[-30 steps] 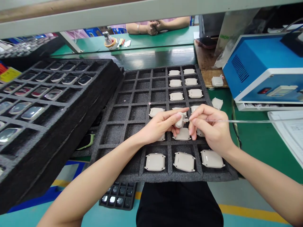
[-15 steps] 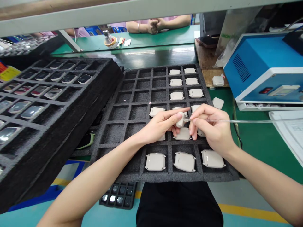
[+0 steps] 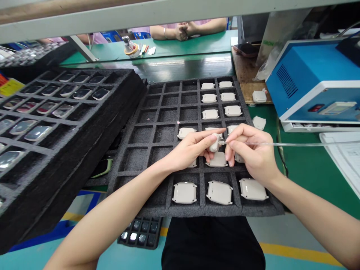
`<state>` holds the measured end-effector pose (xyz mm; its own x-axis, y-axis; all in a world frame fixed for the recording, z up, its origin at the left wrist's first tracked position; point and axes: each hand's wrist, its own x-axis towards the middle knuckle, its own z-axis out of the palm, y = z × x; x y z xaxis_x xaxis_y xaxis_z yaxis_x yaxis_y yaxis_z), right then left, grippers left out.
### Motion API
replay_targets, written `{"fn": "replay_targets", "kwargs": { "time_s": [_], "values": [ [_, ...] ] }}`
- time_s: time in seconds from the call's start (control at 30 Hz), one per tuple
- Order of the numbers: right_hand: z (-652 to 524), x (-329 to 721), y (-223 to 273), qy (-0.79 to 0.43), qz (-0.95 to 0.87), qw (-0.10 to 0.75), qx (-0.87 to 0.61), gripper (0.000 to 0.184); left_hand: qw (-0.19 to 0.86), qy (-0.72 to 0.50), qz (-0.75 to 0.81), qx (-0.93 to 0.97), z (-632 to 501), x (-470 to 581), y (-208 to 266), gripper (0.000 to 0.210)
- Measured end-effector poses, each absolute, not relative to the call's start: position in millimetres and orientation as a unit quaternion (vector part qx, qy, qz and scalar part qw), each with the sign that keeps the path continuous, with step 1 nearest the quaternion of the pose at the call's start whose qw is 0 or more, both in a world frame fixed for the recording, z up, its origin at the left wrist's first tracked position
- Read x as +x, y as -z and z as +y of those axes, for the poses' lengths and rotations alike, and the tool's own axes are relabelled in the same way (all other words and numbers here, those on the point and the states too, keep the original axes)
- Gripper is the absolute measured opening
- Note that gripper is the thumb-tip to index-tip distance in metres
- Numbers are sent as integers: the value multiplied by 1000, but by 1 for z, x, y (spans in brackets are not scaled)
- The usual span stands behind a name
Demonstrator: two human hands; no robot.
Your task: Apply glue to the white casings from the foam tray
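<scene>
My left hand (image 3: 191,149) is closed on a small off-white watch case (image 3: 215,144), its thumb on top and the case turned edge-on. A clear thin tube (image 3: 300,144) runs in from the right, and my right hand (image 3: 254,155) pinches it near its end. A small pale tip on that end meets the side of the case; whether it is inside or just touching, I cannot tell. Both hands hover over a dark foam tray (image 3: 140,173), where several similar cases lie in the right-hand pockets. One such watch case (image 3: 184,192) lies in the front row.
To the left a thick stack of foam trays (image 3: 112,108) holds watches with glossy faces. A blue machine (image 3: 312,71) stands at the right, near a loose case (image 3: 259,122) and papers (image 3: 341,157). Across the bench rest another person's clasped hands (image 3: 185,30). A metal beam (image 3: 180,15) crosses overhead.
</scene>
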<state>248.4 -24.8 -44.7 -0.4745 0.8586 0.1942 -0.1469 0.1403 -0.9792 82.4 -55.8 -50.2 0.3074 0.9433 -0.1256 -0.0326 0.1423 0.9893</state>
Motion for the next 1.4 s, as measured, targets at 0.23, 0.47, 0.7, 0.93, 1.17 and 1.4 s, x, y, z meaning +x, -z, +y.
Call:
{"fn": "replay_targets", "kwargs": {
  "time_s": [0.23,0.47,0.7,0.93,1.17,1.4],
  "values": [
    [-24,248,45,-589,-626,426,-280,8,617,-391,443,520,-56,83,48,49],
    [-24,249,47,-588,-627,430,-278,9,620,-395,440,515,-56,84,48,47],
    [-24,249,47,-587,-625,434,-277,10,623,-399,441,508,-56,83,49,48],
    [-24,249,47,-583,-630,430,-282,9,624,-391,439,516,-56,83,49,48],
    [-24,249,47,-595,-621,426,-280,9,620,-390,446,514,-56,83,49,47],
    [-24,246,48,-624,-590,426,-285,6,622,-385,458,505,-56,83,49,51]
  ]
}}
